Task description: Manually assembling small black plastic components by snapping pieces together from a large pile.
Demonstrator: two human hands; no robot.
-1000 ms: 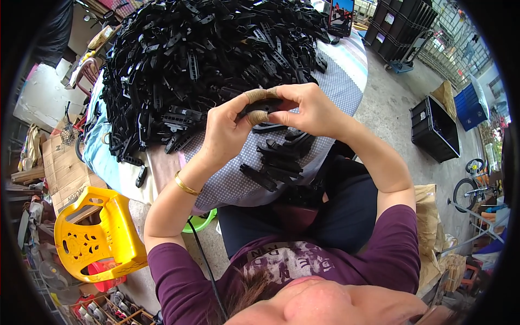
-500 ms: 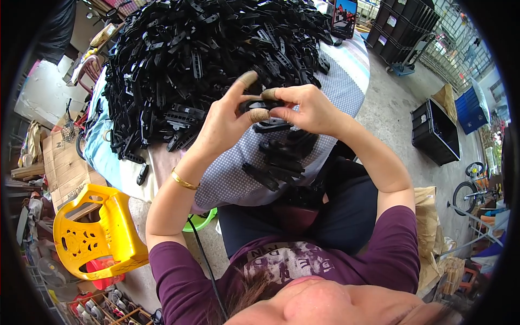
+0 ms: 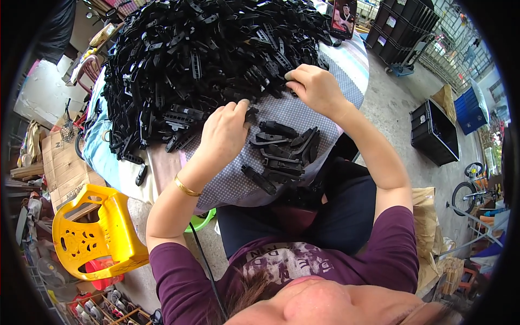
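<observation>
A large heap of black plastic parts (image 3: 179,70), long and narrow, covers most of the round table. At the heap's near edge, my left hand (image 3: 225,129) has its fingers closed on a black plastic part (image 3: 251,115), which shows just past the fingertips. My right hand (image 3: 317,91) pinches at the heap's right edge; what lies between its fingers, if anything, is hidden. Pale covers sit on some fingertips. Closer to my body, several similar black pieces (image 3: 281,157) form a small loose group on the dotted tablecloth (image 3: 222,176).
A phone (image 3: 343,19) stands at the table's far right edge. Left of the table is a yellow plastic chair (image 3: 103,233). Black crates (image 3: 401,27) are stacked at the far right, and an open black bin (image 3: 435,131) rests on the floor. A dark cable (image 3: 203,254) runs beside my left arm.
My hands, together over the small group before, have parted. The right moved up and right to the heap's edge; the left turned palm-down beside the heap. The small group is now uncovered.
</observation>
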